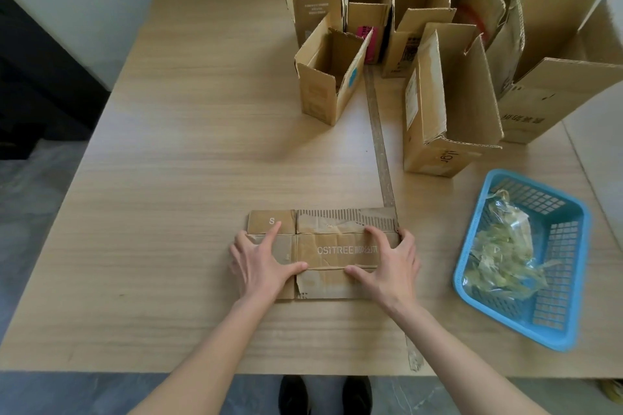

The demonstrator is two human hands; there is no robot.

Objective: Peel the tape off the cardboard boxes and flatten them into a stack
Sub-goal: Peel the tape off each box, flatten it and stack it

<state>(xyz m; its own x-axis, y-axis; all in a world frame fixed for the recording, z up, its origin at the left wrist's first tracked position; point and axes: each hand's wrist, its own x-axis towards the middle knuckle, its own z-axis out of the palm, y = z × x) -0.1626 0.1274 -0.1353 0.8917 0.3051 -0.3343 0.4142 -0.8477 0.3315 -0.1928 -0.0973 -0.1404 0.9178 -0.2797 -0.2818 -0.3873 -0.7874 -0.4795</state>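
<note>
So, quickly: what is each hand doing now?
Left hand: open, fingers spread, pressing on the flattened box.
Right hand: open, also pressing on it.

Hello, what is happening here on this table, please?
A person is pressing a flattened cardboard box onto the wooden table with both hands, the left hand and right hand spread flat on it. Behind stand several open boxes, not yet flattened. A blue basket on the right holds peeled tape.
</note>
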